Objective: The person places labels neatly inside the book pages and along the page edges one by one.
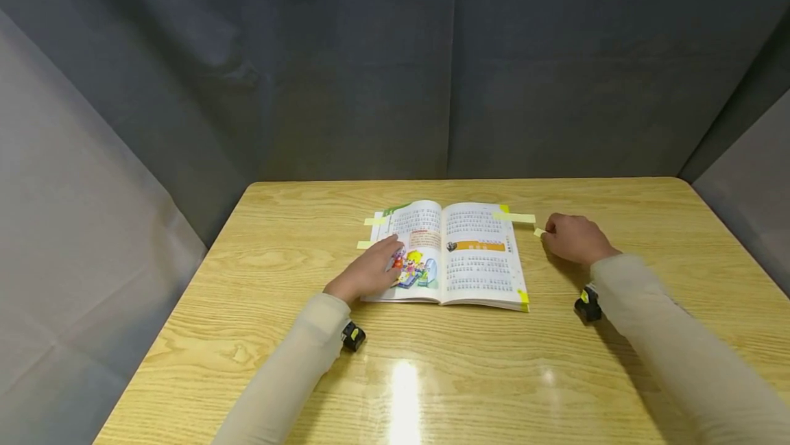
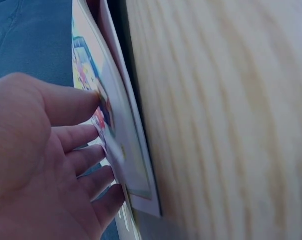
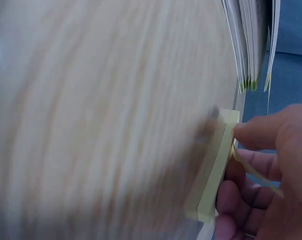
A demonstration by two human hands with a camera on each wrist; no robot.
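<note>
An open book with printed pages lies on the table. My left hand rests on its left page, over the coloured picture, with fingers loosely extended. In the left wrist view, the left fingertips touch that page. To the right of the book, my right hand pinches a pad of pale yellow sticky notes between thumb and curled fingers. One thin strip bends away from the pad. Whether the pad touches the table cannot be told. A yellow sticky strip sticks out from the right page's upper edge.
Two more yellow tabs, an upper one and a lower one, project from the book's left side. The wooden table ends at a dark grey curtain. A small black wrist camera sits under each sleeve.
</note>
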